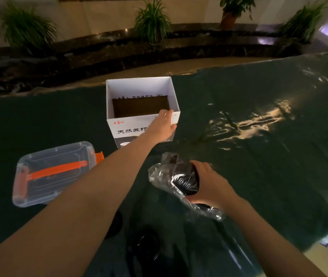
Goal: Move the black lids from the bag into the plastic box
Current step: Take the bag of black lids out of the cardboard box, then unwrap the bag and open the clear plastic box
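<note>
Broadly, a dark green cloth-covered worktop (pixel 259 92) fills the view, with potted plants (pixel 152 21) on a dark ledge beyond its far edge. Near the far edge stands an open white cardboard box (pixel 131 86) with printed lettering, its brown floor bare. The left hand (pixel 164 125) reaches to that box's near right corner, fingers (pixel 168 112) curled over the rim and clamped on it. Toward the left edge lies the clear plastic box (pixel 54 173), closed under its lid with an orange handle and latches. Nearer the middle, the right hand (pixel 209 184) grips a crumpled clear bag (pixel 159 174), fingers wrapped around the stack of black lids (pixel 185 181) inside it. Close to the near edge, another black lid (pixel 146 244) lies loose on the cloth.
</note>
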`<action>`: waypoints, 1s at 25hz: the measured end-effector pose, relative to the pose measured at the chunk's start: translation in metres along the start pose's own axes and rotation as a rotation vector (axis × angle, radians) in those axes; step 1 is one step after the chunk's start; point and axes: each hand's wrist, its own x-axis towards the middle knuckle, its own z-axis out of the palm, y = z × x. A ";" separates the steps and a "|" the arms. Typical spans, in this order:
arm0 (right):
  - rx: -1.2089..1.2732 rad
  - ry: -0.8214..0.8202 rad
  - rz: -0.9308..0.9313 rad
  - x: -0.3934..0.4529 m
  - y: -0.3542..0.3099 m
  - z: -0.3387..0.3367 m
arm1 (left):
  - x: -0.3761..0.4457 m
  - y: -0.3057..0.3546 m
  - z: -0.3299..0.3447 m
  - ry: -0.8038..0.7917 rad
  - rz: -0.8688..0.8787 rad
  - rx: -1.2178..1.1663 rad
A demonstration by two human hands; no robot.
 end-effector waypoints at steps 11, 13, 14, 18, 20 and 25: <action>-0.415 0.053 -0.246 0.014 0.013 0.122 | -0.285 -0.029 0.127 0.090 -0.125 -0.193; -0.460 0.051 -0.268 0.009 0.013 0.131 | -0.324 -0.036 0.145 -0.088 0.011 0.032; -0.475 0.044 -0.256 0.007 0.012 0.135 | -0.334 -0.038 0.151 -0.151 0.022 0.115; -0.493 -0.013 -0.153 0.006 0.002 0.141 | -0.341 -0.033 0.153 -0.245 -0.041 0.225; -0.468 -0.063 -0.137 0.001 -0.001 0.142 | -0.349 -0.030 0.158 -0.294 -0.037 0.268; -0.168 -0.018 -0.095 -0.022 -0.006 0.128 | -0.362 -0.034 0.155 -0.327 -0.069 0.268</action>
